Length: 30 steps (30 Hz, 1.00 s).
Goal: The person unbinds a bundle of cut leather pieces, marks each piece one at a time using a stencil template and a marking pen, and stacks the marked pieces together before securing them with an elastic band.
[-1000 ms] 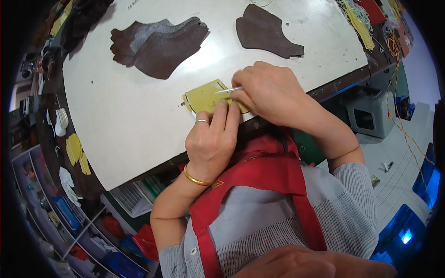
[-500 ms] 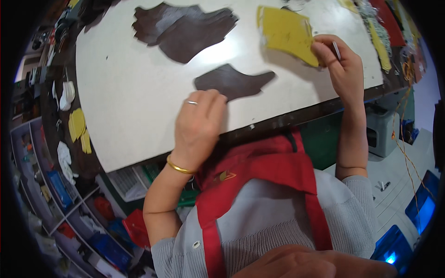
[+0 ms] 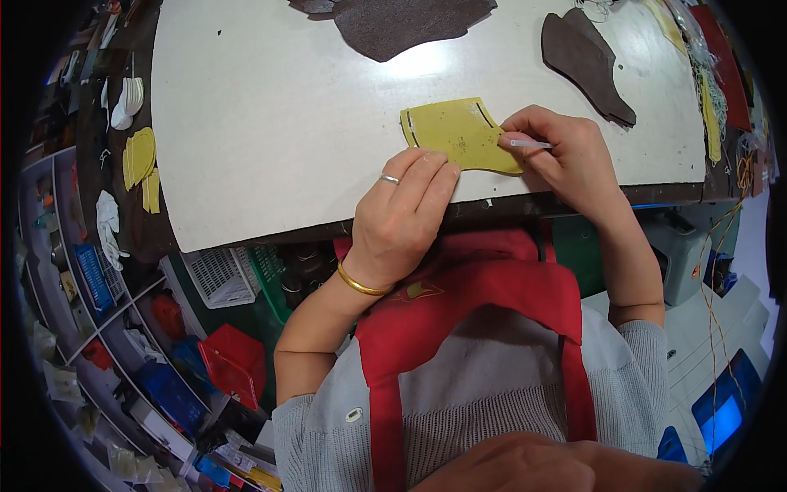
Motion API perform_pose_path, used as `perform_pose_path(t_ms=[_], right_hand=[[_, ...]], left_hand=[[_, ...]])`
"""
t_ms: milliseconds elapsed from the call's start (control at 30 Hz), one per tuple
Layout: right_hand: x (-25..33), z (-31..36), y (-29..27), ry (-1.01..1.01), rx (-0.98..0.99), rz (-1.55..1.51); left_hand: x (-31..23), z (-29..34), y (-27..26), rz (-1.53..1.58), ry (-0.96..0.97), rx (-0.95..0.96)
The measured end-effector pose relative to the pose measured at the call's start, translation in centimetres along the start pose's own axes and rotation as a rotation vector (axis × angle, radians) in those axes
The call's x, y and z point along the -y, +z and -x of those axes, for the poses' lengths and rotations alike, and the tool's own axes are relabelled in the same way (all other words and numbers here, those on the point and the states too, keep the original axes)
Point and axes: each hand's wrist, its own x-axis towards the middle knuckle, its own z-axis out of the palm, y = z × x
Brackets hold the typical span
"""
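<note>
A yellow template [image 3: 459,135], curved in outline and with narrow slots, lies flat near the table's front edge. Dark material shows through its slots; what lies beneath is otherwise hidden. My left hand [image 3: 406,205] rests on its near left edge, fingers extended and pressing down. At the right edge is my right hand [image 3: 574,156], its fingers closed on a thin whitish pen [image 3: 531,144]. The pen's tip cannot be made out. Beyond the template sits a pile of dark brown leather pieces [image 3: 402,29], cut off by the upper rim of the picture.
More brown leather pieces [image 3: 578,61] overlap at the far right of the white tabletop [image 3: 270,139]. Yellow pieces [image 3: 139,156] and a white glove [image 3: 109,225] lie along the left edge. Below stand a red bin [image 3: 234,361] and a white basket [image 3: 217,279]. Orange cords [image 3: 717,271] hang at right.
The yellow template has come down from my raised right hand to lie flat by my left hand. The brown piece that lay there is no longer visible. My view has shifted.
</note>
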Motion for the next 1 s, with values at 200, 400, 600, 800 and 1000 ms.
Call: perform_pose_path(t_ms=[200, 400, 600, 800, 1000], right_hand=[[-0.7, -0.9, -1.9, 0.016, 0.034, 0.024], [-2.1, 0.5, -3.0, 0.067, -0.079, 0.023], [-2.7, 0.5, -2.8, -0.155, -0.361, 0.315], [0.1, -2.1, -3.0, -0.443, -0.353, 0.200], [5.7, -6.1, 0.9, -0.451, 0.357, 0.150]], left_hand=[[-1.0, -1.5, -0.8, -0.187, 0.017, 0.188], [-2.0, -2.4, -0.9, -0.317, 0.077, 0.293], [-2.7, -2.5, -0.3, -0.347, 0.093, 0.295], [-3.6, -1.8, 2.2, -0.333, 0.135, 0.182], [-4.3, -1.0, 2.1, -0.295, 0.116, 0.177]])
